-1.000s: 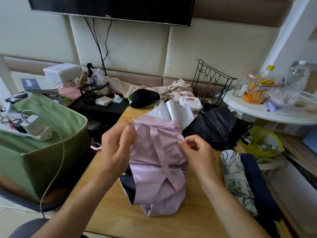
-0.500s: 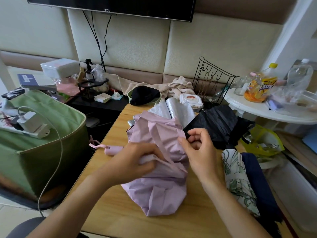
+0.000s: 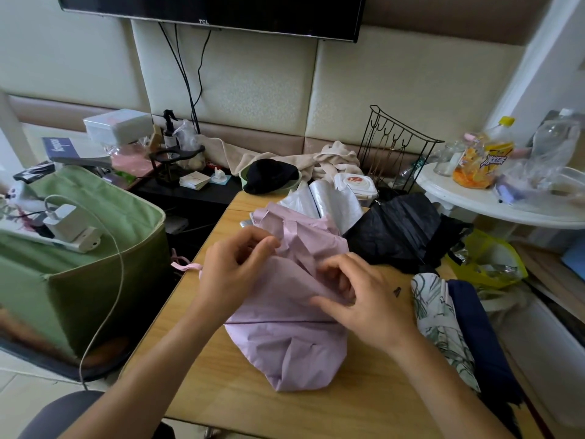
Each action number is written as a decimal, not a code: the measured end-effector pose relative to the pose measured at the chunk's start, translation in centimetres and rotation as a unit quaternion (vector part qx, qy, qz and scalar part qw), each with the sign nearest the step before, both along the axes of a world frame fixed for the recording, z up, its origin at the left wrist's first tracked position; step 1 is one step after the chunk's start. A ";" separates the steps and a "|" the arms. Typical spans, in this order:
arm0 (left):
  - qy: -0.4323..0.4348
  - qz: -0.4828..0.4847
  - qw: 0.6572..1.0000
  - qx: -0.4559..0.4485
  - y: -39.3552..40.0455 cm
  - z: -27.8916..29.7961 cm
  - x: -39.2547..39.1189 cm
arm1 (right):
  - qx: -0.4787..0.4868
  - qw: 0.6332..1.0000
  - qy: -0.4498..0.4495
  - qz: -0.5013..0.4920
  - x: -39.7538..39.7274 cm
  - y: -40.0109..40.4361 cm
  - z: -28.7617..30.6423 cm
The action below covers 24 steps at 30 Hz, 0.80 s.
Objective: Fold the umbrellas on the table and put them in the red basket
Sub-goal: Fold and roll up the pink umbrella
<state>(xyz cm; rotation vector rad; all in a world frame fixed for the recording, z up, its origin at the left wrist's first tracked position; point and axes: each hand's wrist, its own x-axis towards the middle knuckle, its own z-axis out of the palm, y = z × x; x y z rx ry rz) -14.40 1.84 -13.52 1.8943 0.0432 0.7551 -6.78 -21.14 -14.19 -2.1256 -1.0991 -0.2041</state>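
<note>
A cluttered room, with a wooden table (image 3: 364,403) in the middle of it. Nearest on that table lies the lilac umbrella (image 3: 294,337), its canopy bunched into a loose bundle but not rolled tight. The right hand (image 3: 364,299) presses on the bundle's middle with fingers curled, pinching a fold of cloth between thumb and fingertips. The left hand (image 3: 234,267) sits at the upper left edge of the canopy, its fingertips nipping a gather of fabric there.

Half a second ago the left hand was wrapped across the front of the bundle; now it has lifted to the top edge, while the right hand has dropped from the upper fold onto the middle — a shift, I judge, from squeezing the canopy to tidying its pleats before the strap goes round. The pink handle strap (image 3: 186,266) juts out to the left.

Beside it on the right lies a leaf-print umbrella (image 3: 440,318); farther back a black umbrella (image 3: 402,232) — neither looks folded. No red basket is in view, so nothing is stowed yet.
</note>
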 end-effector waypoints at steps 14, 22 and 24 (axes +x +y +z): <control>0.270 -0.319 0.902 0.111 0.7 -0.2 -1.4 | -0.045 0.997 0.061 -0.023 1.1 -2.0 -0.8; 0.211 -0.148 0.904 0.340 -3.0 -1.7 -1.2 | -0.145 0.980 0.102 -0.087 1.1 -2.0 -0.6; 0.205 -0.149 0.912 0.322 -2.9 -1.7 -1.1 | -0.154 0.975 0.133 -0.085 1.0 -1.9 -0.5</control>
